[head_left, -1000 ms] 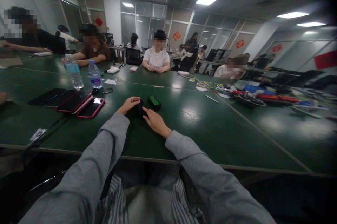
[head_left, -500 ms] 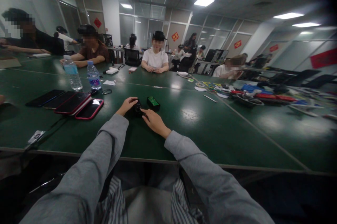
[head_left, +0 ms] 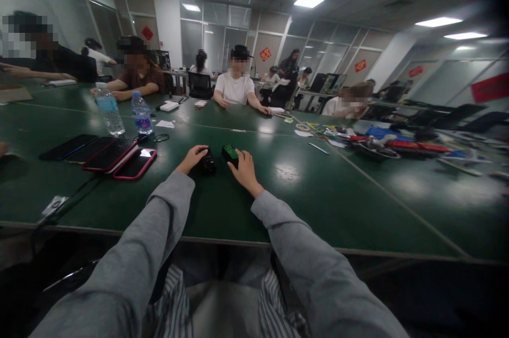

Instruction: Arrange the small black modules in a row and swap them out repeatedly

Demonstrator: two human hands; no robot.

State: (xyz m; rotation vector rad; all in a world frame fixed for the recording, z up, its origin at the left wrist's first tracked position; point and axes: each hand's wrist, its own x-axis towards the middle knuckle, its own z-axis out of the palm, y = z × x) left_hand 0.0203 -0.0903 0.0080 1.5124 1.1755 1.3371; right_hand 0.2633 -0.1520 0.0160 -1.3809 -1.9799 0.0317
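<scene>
A small black device [head_left: 208, 163] lies on the green table [head_left: 302, 200] in front of me. My left hand [head_left: 193, 159] rests at its left side, fingers closed against its upper edge. Just to the right lies a black box with a green top [head_left: 229, 153]. My right hand [head_left: 246, 172] is at the right side of this box, fingers apart and the fingertips touching or nearly touching it. Part of the box is hidden behind those fingers.
Several phones [head_left: 107, 156] lie at the left, two water bottles [head_left: 142, 114] behind them. A pen [head_left: 319, 148] and a pile of cables and parts [head_left: 397, 145] are at the right. Across the table sits a person in white [head_left: 237, 89].
My right hand has left the black device and moved right to the green-topped box, its fingers spreading. My left hand has stayed in place. The person opposite has stretched an arm sideways.
</scene>
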